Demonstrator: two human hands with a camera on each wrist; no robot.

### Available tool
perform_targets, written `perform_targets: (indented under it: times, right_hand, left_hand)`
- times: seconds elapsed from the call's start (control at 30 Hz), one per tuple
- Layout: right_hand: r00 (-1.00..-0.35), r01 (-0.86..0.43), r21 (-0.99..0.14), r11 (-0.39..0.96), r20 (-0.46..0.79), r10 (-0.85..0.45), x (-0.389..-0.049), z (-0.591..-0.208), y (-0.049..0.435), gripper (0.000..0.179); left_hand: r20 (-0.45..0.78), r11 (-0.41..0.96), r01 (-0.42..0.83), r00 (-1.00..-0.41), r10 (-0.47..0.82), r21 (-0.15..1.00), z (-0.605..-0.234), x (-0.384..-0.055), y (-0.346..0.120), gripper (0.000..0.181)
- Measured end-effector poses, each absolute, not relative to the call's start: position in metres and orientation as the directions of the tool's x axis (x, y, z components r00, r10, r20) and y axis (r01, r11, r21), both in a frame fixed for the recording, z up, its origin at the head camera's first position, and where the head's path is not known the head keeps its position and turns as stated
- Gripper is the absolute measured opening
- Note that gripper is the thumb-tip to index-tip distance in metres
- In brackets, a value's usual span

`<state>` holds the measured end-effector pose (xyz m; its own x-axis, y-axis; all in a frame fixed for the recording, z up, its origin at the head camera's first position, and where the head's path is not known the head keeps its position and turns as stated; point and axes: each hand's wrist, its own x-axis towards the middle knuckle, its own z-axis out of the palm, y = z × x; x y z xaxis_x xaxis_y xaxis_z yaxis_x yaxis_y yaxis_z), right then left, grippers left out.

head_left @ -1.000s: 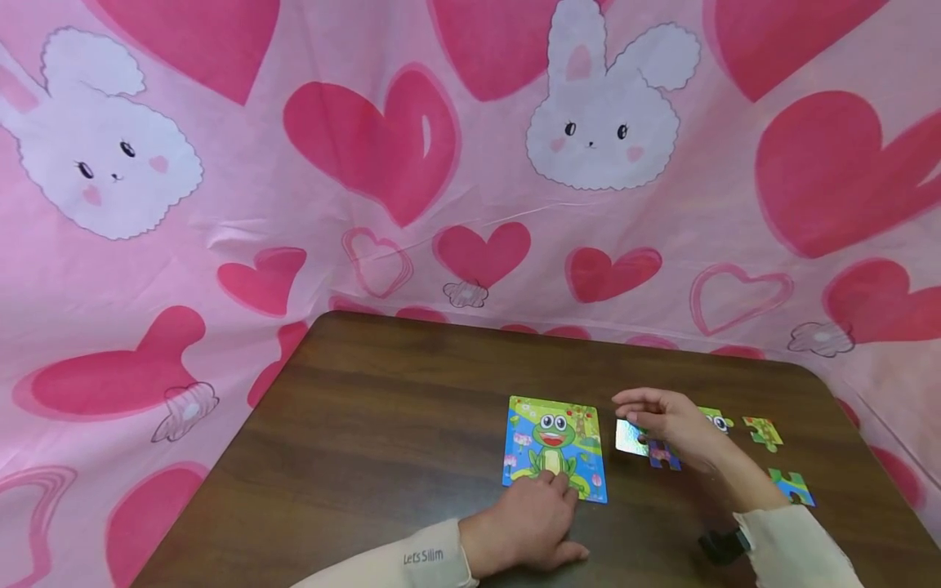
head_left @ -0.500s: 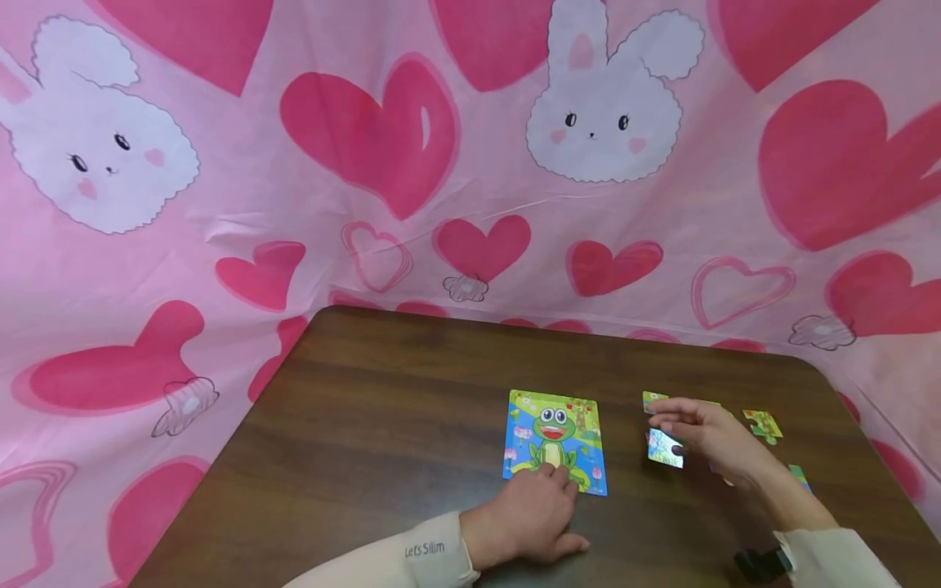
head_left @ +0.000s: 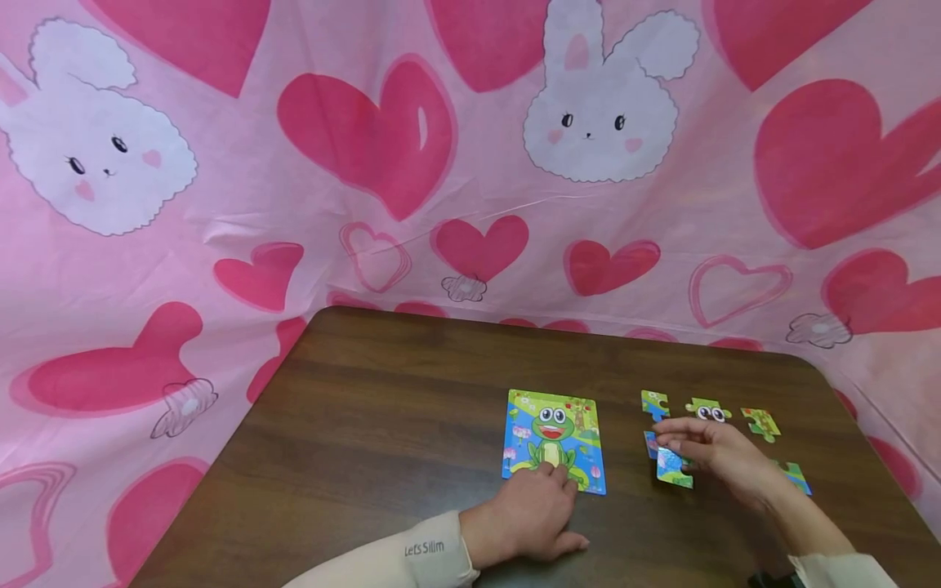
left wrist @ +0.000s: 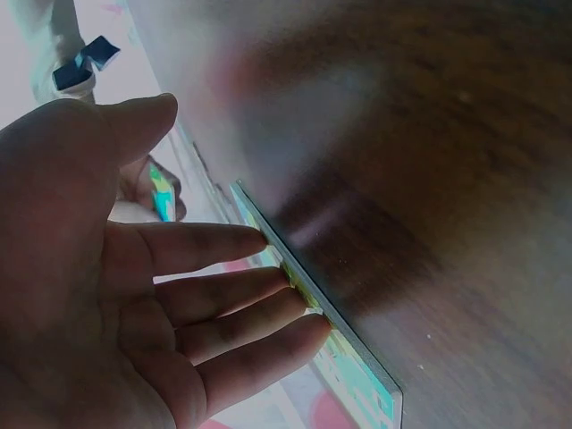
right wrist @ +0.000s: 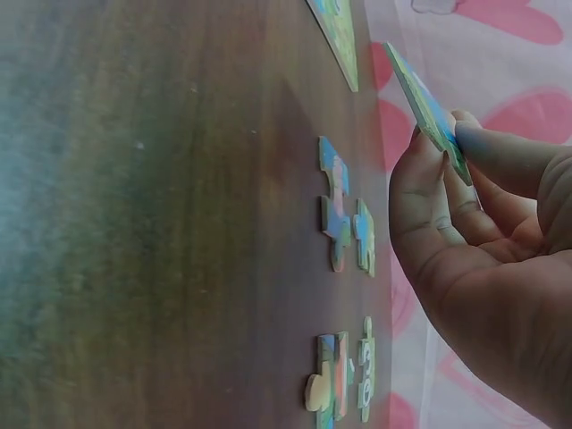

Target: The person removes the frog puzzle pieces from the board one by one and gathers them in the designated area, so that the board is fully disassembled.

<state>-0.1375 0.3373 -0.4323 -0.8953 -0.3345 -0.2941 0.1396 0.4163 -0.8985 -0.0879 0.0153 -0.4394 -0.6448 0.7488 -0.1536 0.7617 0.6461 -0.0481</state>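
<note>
A square picture card (head_left: pixel 524 441) of a frog lies on the brown table. On its lower edge rest the straight fingertips of my left hand (head_left: pixel 528 513); in the left wrist view they touch the printed face close to the card's thick edge (left wrist: pixel 362 357). My right hand (head_left: pixel 735 464) pinches a blue-and-green jigsaw piece (head_left: pixel 672 469) between thumb and fingers. The right wrist view has this piece (right wrist: pixel 424 105) tilted and raised above the table. Just beyond it, partly covered, lies another blue jigsaw piece (head_left: pixel 650 443).
Several loose jigsaw pieces lie around the right hand: a corner piece (head_left: pixel 653 402), one with frog eyes (head_left: pixel 709 411), a tree piece (head_left: pixel 764 422), and a blue-green one (head_left: pixel 798 477) partly behind the wrist. Pink heart-and-rabbit cloth (head_left: pixel 485 180) hangs behind the table (head_left: pixel 353 425).
My right hand has moved right and slightly nearer with its jigsaw piece, away from the frog card, and the piece has turned in the fingers. My left hand stays on the card.
</note>
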Motion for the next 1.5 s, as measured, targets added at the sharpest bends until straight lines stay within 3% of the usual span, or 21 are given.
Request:
perform_targets:
  times: [0.27,0.73,1.07,1.23,1.5]
  right_hand:
    - [-0.884,0.148,-0.905,0.398,-0.301,-0.357,-0.130,-0.438,0.337,0.043]
    - [-0.854,0.201,-0.900,0.387,-0.355,-0.381,-0.120,-0.449,0.336,0.032]
    - [-0.856,0.045,-0.898,0.438,-0.260,-0.446,-0.115,-0.461,0.337,0.027]
    - [-0.888,-0.096,-0.820,0.565,-0.186,-0.421,-0.112,-0.457,0.333,0.019]
    - [-0.913,-0.143,-0.718,0.681,-0.169,-0.370,-0.111,-0.447,0.327,0.016]
  left_hand:
    - [-0.081,0.661,0.745,-0.667,0.741,-0.086,-0.439,-0.083,0.015,0.061]
    - [-0.088,0.672,0.737,-0.676,0.731,-0.079,-0.439,-0.082,0.015,0.062]
    - [-0.093,0.667,0.741,-0.671,0.735,-0.074,-0.440,-0.083,0.015,0.062]
    - [-0.089,0.670,0.738,-0.675,0.732,-0.080,-0.441,-0.083,0.015,0.062]
    - [-0.102,0.666,0.743,-0.669,0.736,-0.068,-0.441,-0.084,0.015,0.063]
